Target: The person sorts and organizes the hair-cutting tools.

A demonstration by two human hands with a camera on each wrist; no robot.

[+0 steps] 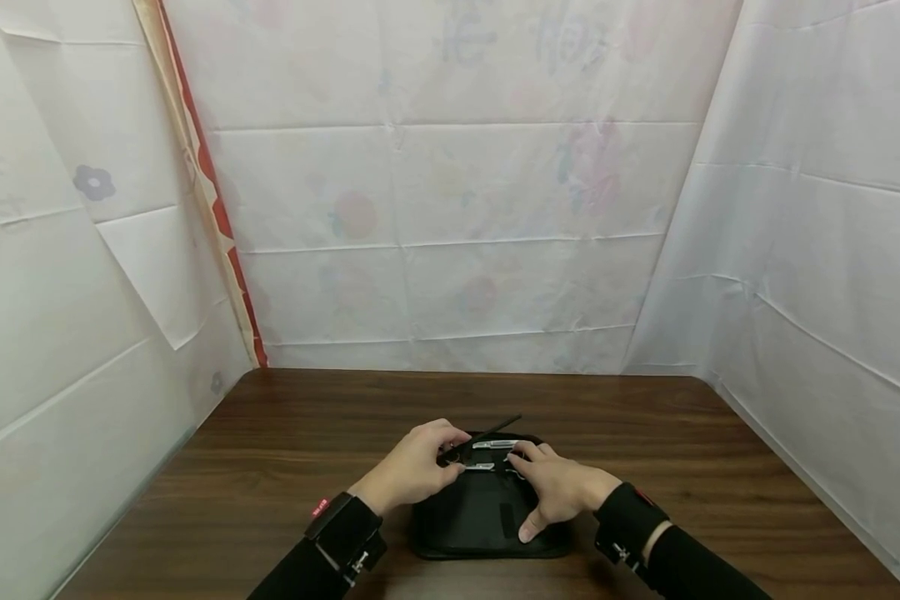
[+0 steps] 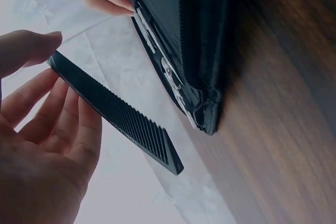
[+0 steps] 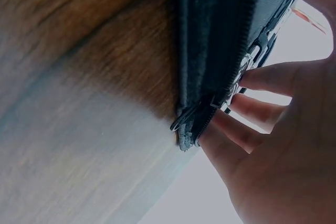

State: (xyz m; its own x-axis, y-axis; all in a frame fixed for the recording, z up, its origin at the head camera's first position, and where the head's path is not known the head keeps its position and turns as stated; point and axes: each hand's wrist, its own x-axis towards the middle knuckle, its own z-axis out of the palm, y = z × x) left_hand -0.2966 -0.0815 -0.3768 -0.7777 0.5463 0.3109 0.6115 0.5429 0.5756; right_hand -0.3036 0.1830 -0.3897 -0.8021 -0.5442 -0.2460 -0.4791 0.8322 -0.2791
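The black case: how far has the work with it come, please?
Done: the case is open, with silver tools inside. In hand: the left hand pinches the comb, which is outside the case; the right hand touches the case. Left: probably placing the comb, though I cannot tell where, and perhaps closing the zip, whose teeth show undone.

We look into a makeshift, screened-off work booth; whether it stands in a home, an office or a lab, we cannot tell. Creased white sheets (image 1: 495, 192) with faint coloured prints, among them a small grey flower (image 1: 84, 180), hang on three sides of a dark brown wood-grain tabletop (image 1: 307, 408). We see a red-and-cream patterned strip (image 1: 212, 187) running down near the back left corner.
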